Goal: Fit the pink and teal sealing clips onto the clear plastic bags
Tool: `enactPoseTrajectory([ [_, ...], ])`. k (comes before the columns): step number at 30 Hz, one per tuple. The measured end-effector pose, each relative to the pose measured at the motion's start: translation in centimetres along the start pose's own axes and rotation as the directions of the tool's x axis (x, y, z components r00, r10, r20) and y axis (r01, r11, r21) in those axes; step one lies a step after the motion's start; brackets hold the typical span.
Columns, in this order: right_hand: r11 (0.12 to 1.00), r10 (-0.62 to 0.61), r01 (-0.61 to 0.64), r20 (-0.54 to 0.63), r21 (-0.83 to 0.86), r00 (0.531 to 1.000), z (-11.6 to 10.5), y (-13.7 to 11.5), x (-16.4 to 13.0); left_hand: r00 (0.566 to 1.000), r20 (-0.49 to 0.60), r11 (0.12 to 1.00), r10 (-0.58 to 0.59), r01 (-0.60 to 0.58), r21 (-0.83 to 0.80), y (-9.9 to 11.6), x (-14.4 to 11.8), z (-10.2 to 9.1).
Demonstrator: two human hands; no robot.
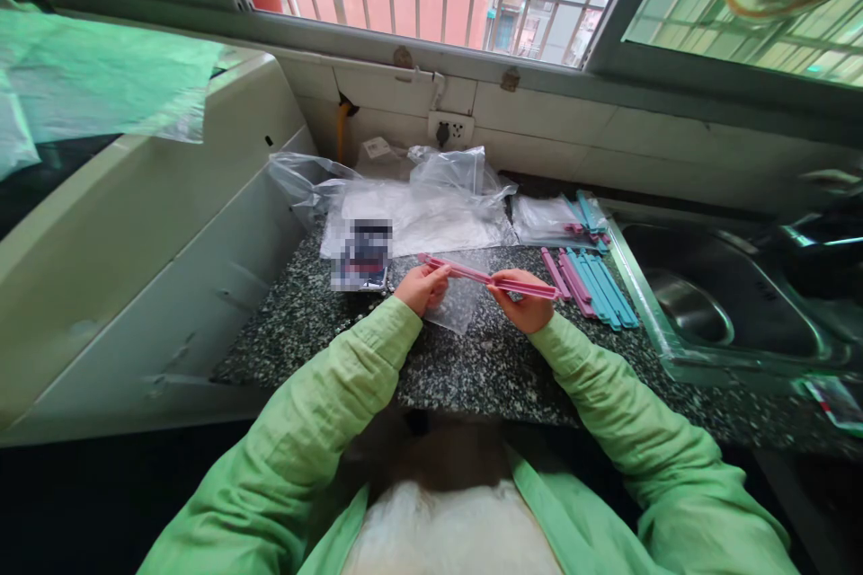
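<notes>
My left hand (422, 287) pinches the left end of a long pink bag clip (465, 271). Around the clip's middle and right part the fingers of my right hand (524, 304) are closed. The clip is held nearly level above the counter, its right end tipped slightly down. A small clear plastic bag (453, 313) shows just beneath it, between my hands; whether it touches the clip I cannot tell. To the right lie a few pink clips (573, 280) and several blue clips (607, 289), side by side.
Large clear plastic bags (424, 207) spread along the wall behind a phone-like object (370, 256), partly blurred. A packet with more clips (549, 220) lies at back right. A metal sink (728, 296) borders the speckled counter (472, 377); a white appliance (168, 287) stands left.
</notes>
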State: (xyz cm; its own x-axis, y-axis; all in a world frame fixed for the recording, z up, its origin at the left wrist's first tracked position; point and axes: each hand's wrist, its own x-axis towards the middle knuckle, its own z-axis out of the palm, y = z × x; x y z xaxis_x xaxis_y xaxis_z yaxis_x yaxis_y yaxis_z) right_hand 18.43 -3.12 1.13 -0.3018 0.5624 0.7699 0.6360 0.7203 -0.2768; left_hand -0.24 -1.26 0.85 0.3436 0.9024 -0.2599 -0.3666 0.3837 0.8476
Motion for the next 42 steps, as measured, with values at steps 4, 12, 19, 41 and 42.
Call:
enactPoseTrajectory([
  [4,1.000,-0.007,0.007,0.003,-0.003,1.000,0.05,0.00,-0.03,1.000,-0.028,1.000,-0.014,0.013,-0.018,0.08,0.06,0.00],
  [12,1.000,0.000,-0.001,0.037,0.017,0.999,0.14,-0.07,0.00,0.997,-0.078,0.999,0.006,-0.009,-0.048,-0.04,0.14,0.10],
  [19,0.997,-0.053,0.057,0.085,-0.047,0.995,-0.27,0.38,0.06,0.993,-0.110,0.998,0.042,-0.046,-0.041,-0.14,0.14,0.00],
  [41,0.996,-0.067,0.066,-0.012,-0.052,0.998,-0.78,-0.32,0.23,0.984,-0.140,0.992,0.110,-0.117,-0.045,-0.09,-0.20,0.49],
  [42,0.997,-0.063,0.063,-0.005,-0.045,0.998,-0.77,-0.37,0.24,0.983,-0.145,0.992,0.115,-0.121,-0.034,-0.11,-0.20,0.50],
])
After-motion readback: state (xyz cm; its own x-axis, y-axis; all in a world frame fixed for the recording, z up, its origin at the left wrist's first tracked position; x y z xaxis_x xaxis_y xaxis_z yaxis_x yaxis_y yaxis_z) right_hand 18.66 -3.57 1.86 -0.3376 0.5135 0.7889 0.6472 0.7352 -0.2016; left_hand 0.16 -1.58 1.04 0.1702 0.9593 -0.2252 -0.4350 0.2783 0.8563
